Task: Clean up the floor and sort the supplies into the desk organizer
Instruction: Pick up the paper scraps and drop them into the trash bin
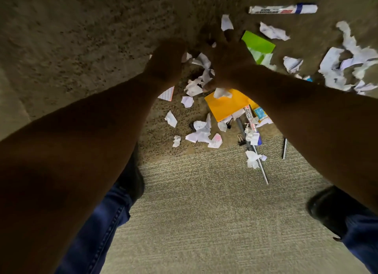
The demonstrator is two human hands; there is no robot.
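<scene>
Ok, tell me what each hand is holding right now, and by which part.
Cannot be told. Both the left hand and right hand are dark and blurred over the paper scraps on the carpet; any grip on them is hidden.

Two bare forearms reaching forward and down from the lower corners of the view, converging toward the middle. Left hand (165, 62) seen from the back, in deep shadow, fingers pointing away and hard to make out. Right hand (229, 64) just beside it, also back-up and dark, fingers spread forward and low. Grip of either hand impossible to judge. Below, blue-trousered legs and dark shoes.
</scene>
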